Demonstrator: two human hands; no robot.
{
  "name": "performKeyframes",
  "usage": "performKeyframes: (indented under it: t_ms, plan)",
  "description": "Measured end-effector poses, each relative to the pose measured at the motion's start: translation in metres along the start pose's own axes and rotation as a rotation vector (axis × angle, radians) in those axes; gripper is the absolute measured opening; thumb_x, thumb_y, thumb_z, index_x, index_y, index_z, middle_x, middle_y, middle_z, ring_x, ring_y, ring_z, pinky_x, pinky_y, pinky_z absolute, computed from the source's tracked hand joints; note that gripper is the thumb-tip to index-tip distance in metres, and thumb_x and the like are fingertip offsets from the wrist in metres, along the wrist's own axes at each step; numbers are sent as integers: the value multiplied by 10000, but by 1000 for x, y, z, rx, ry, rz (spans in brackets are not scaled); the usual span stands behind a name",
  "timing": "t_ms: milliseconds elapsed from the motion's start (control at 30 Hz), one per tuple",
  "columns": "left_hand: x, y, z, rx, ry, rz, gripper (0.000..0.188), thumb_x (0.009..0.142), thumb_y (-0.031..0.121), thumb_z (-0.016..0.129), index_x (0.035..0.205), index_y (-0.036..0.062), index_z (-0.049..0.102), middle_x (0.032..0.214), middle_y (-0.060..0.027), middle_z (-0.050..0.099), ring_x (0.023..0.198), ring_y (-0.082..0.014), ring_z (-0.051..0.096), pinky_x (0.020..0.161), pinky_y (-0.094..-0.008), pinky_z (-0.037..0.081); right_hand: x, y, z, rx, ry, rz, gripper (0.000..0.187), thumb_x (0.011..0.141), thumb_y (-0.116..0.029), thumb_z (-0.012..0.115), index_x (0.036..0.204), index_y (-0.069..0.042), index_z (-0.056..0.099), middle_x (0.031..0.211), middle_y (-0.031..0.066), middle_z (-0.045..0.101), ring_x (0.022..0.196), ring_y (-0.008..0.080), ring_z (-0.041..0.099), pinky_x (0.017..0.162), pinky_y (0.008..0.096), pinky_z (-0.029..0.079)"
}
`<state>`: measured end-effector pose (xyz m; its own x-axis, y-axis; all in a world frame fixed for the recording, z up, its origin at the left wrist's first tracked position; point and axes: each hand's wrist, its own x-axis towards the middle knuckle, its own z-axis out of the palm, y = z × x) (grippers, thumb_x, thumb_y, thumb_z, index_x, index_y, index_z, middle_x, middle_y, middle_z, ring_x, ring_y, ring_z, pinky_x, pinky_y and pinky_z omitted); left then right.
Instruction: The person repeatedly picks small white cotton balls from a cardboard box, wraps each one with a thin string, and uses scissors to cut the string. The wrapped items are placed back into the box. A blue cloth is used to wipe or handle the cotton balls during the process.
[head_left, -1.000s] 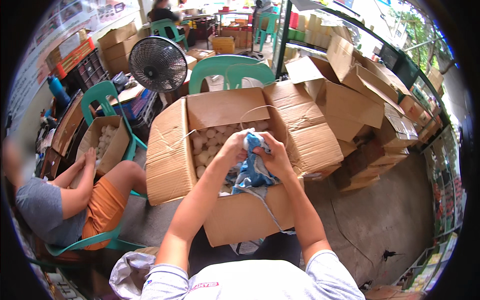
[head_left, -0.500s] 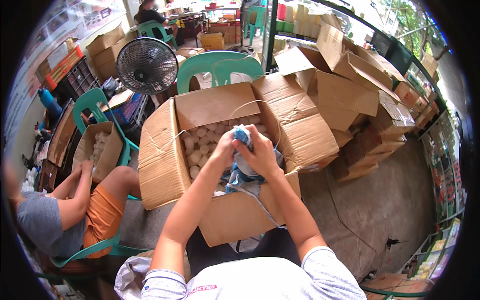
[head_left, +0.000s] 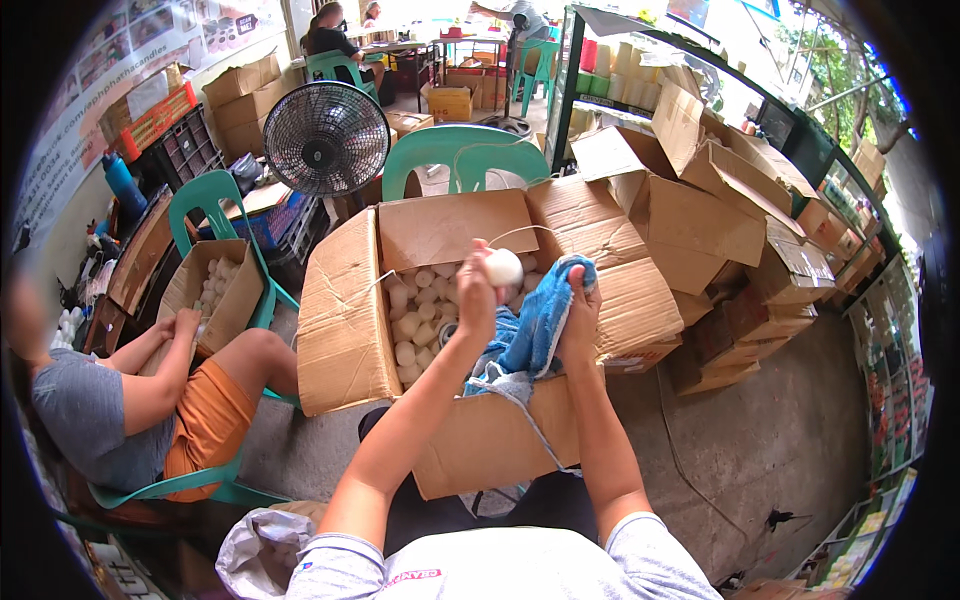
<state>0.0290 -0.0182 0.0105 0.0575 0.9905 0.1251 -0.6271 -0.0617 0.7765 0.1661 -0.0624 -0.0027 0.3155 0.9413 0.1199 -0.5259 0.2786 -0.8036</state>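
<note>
White rounded piece (head_left: 503, 267) sits above the open interior of the big cardboard box (head_left: 345, 325), near its centre. The left hand (head_left: 480, 288) pinches it from the side; some of that hand's fingers are hidden, so their exact grip is hard to tell. The right hand (head_left: 578, 318), over the box's right half, clasps a blue cloth (head_left: 535, 325), whose folds cover part of the fingers. The cloth's lower end is bunched inside the box, where it hides some of the similar white pieces (head_left: 420, 318); how deep these lie cannot be told. A grey cord (head_left: 537, 425) hangs over the box's near flap. What the box rests on is out of sight.

Bare grey floor (head_left: 650, 450) shows to the right of the box, with piled cartons (head_left: 700, 225) beyond. Behind the box stand a green chair (head_left: 460, 142) and a black fan (head_left: 327, 140). Left of it, a seated person (head_left: 90, 400), head blurred, leans at a smaller carton (head_left: 236, 316); that person's hands are partly hidden. Shelves (head_left: 885, 370) far right of the box are cut off by the dark rim.
</note>
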Motion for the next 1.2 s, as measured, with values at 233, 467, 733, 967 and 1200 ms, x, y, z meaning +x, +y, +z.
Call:
performKeyframes:
  t_ms: [233, 467, 733, 967, 1200]
  plan:
    - [-27, -12, 19, 868, -175, 428, 216, 939, 143, 592, 1095, 34, 489, 852, -142, 613, 757, -213, 604, 685, -330, 493, -6, 4, 18, -260, -233, -329, 612, 968, -422, 516, 1418, -56, 321, 1244, 136, 541, 1077, 168, 542, 940, 301, 445]
    - [-38, 7, 26, 1079, -341, 556, 397, 732, 22, 721, 1097, 59, 570, 944, -139, 592, 923, -287, 564, 800, -403, 480, -6, -11, 1, -335, 6, -92, 262, 986, -220, 532, 1166, -36, 580, 882, 70, 636, 778, 125, 596, 716, 256, 478]
    - [-36, 19, 16, 1132, -475, 596, 523, 668, -1, 733, 1174, 67, 625, 1061, -144, 597, 1028, -340, 532, 908, -395, 469, -5, 1, -3, -466, 66, -113, 310, 1006, -287, 498, 974, -21, 654, 795, 29, 623, 678, 84, 550, 562, 250, 444]
    - [-27, 18, 20, 557, -458, 219, 435, 741, 103, 788, 1139, 30, 631, 1052, -68, 665, 960, -152, 639, 852, -301, 508, -6, -10, -11, 60, -16, 219, 696, 1001, -572, 225, 1249, 2, 532, 1052, 110, 642, 915, 202, 628, 867, 313, 511]
    - [-32, 11, 15, 1079, -346, 612, 440, 654, 8, 736, 1078, 35, 623, 1023, -132, 662, 984, -287, 560, 869, -376, 470, -13, -18, 3, -296, -351, -24, 490, 1040, -365, 346, 1404, -41, 401, 1086, 120, 614, 973, 160, 590, 888, 300, 474]
